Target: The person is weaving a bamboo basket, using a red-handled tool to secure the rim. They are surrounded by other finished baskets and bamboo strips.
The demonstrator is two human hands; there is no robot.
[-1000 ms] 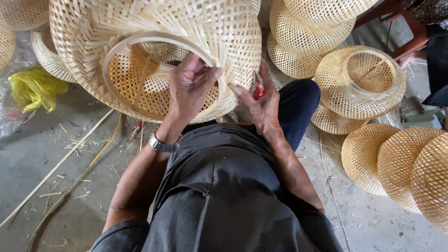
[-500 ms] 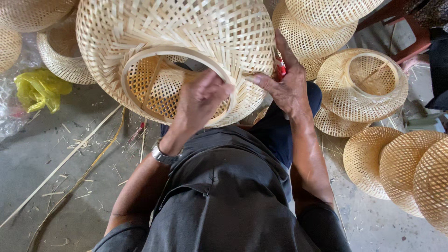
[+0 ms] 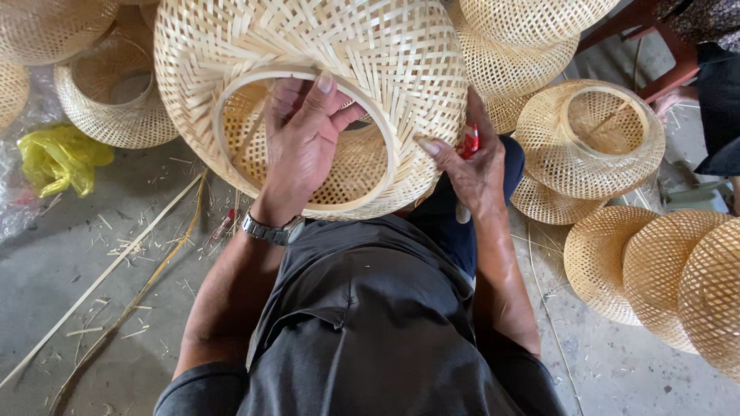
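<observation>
A large woven bamboo basket (image 3: 370, 54), dome-shaped with a round rimmed opening, is held over my lap with the opening facing me. My left hand (image 3: 304, 142), with a metal watch on the wrist, reaches into the opening; its fingers curl over the rim's upper edge. My right hand (image 3: 466, 166) presses against the basket's right outer side and also holds a small red object (image 3: 469, 141) whose kind I cannot tell. I sit in a dark shirt and dark blue trousers.
Several similar woven baskets lie around: a stack (image 3: 590, 142) at right, domes (image 3: 655, 270) at lower right, more (image 3: 116, 96) at upper left. A yellow plastic bag (image 3: 58, 158) and long bamboo strips (image 3: 116, 270) lie on the concrete floor at left. Another person's dark clothing (image 3: 721, 100) shows at far right.
The basket has been turned and raised so its opening faces me more squarely. My left hand moved deeper over the rim; my right hand slid down along the basket's right side.
</observation>
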